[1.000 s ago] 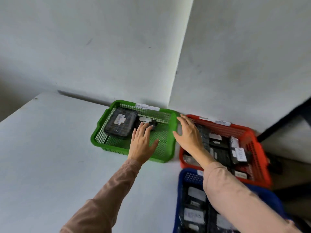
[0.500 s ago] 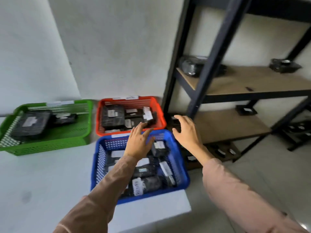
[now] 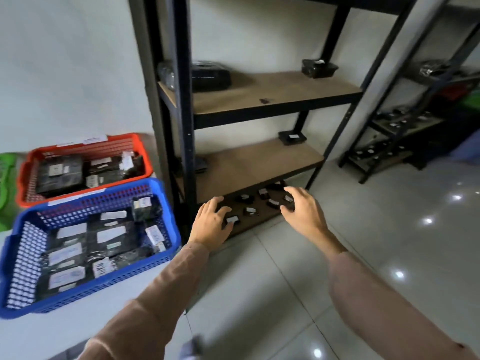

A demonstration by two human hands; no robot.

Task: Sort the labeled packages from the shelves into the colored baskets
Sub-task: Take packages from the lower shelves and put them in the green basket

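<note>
Hands beside the blue basket (image 3: pixel 26 255): left hand (image 3: pixel 210 226) and right hand (image 3: pixel 304 211), fingers spread, holding nothing, hover over small labeled packages (image 3: pixel 232 219) at the front edge of the lowest shelf (image 3: pixel 262 216); red basket (image 3: pixel 117 144) beyond. Risk: crowded packages snag together, or labels are misread.

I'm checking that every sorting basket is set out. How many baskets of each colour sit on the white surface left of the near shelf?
red basket: 1
blue basket: 1
green basket: 1 (only its edge is in view)
Total: 3
</note>
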